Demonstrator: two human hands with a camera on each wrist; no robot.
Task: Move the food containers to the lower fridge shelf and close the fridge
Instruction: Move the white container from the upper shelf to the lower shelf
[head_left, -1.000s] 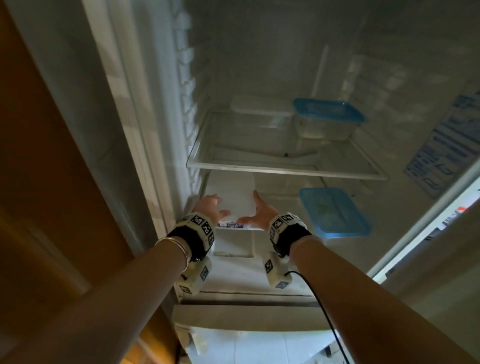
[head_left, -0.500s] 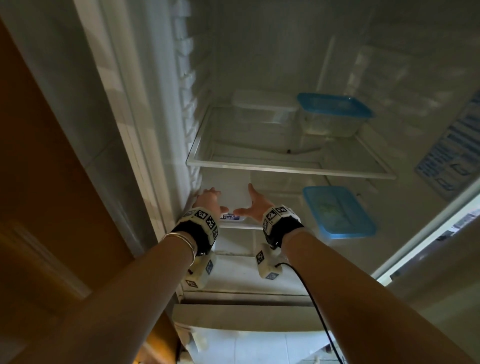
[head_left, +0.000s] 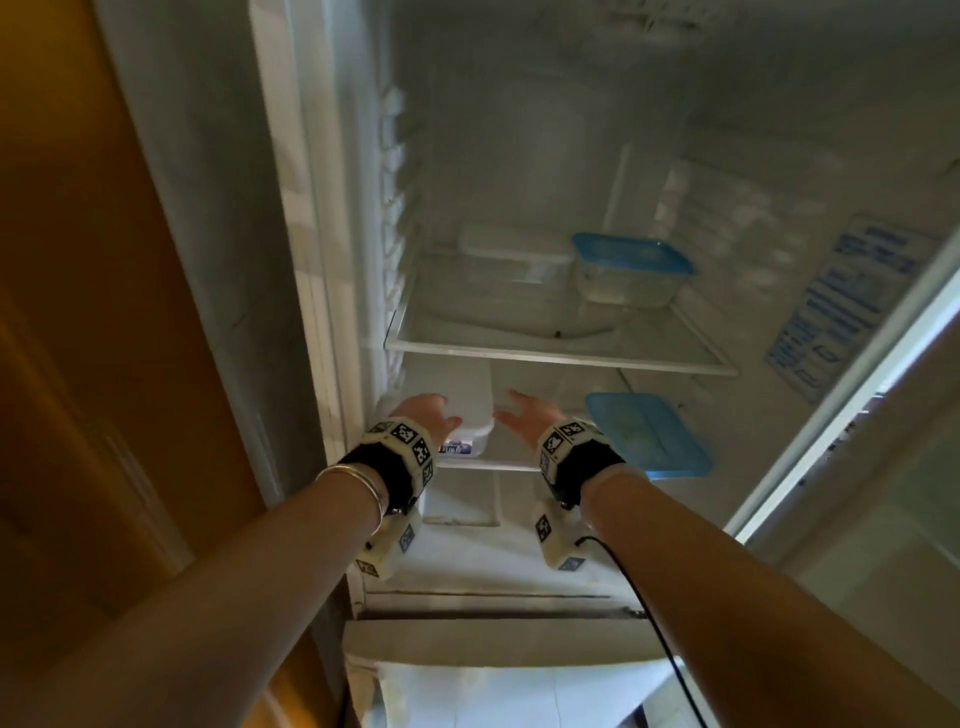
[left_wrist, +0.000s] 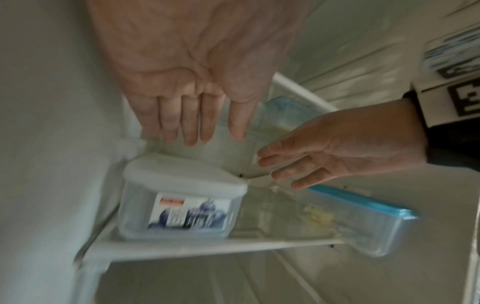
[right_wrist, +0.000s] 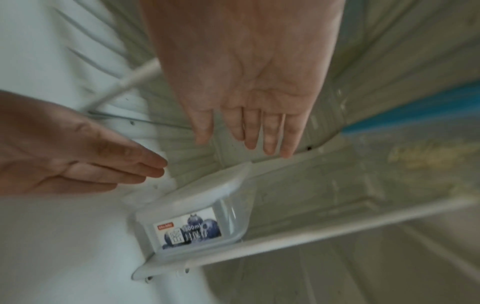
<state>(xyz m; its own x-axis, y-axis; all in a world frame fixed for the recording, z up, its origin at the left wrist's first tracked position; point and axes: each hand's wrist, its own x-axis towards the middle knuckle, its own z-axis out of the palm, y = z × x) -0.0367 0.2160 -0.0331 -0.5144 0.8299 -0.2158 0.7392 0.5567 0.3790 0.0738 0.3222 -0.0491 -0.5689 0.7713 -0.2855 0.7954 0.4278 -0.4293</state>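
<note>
on the lower fridge shelf (head_left: 488, 464), at its left end and close to the fridge's left wall, sits a white-lidded container (head_left: 470, 415) with a blueberry label on its front — it stands flat, near the shelf's front rail. at the right end of the same shelf sits a blue-lidded container (head_left: 647, 434), its front edge reaching past the rail; pale yellowish food shows through its clear side in the left wrist view. both hands hover over the gap between these two, holding nothing. the left hand (head_left: 423, 415) is just above the white lid, fingers straight and close together, palm turned inward; whether it touches the lid cannot be told. the right hand (head_left: 527, 418) is spread loosely, fingers relaxed and pointing toward the back wall, clear of both containers. on the upper shelf (head_left: 561, 356) two more stand side by side toward the back — another white-lidded box (head_left: 511, 252) on the left, a second blue-lidded tub (head_left: 631, 270) on the right. a blue printed sticker (head_left: 852, 301) is on the right inner wall. the wrist views are motion-blurred.
</note>
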